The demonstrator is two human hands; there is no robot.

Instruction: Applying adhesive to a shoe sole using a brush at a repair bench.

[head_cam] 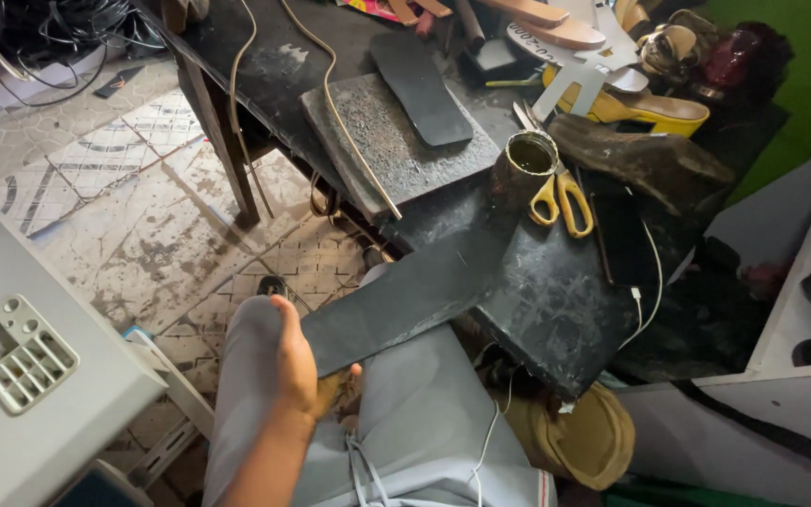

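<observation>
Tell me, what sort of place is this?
Probably a small shoemaker's or sandal repair workshop: a stained black workbench carries sandal soles, yellow-handled scissors and a glue-crusted tin, while the left hand holds a dark sheet strip.

The left hand (298,361) grips one end of a long dark rubber sheet (405,296) over the person's lap. The sheet's far end rests on the black workbench (556,300), near yellow-handled scissors (560,197) and a glue tin (529,155).

Your left hand (298,361) was bare at seven o'clock, forearm unsleeved, no rings or watch visible, you wore light grey trousers (405,413) with a pale drawstring (360,465).
</observation>
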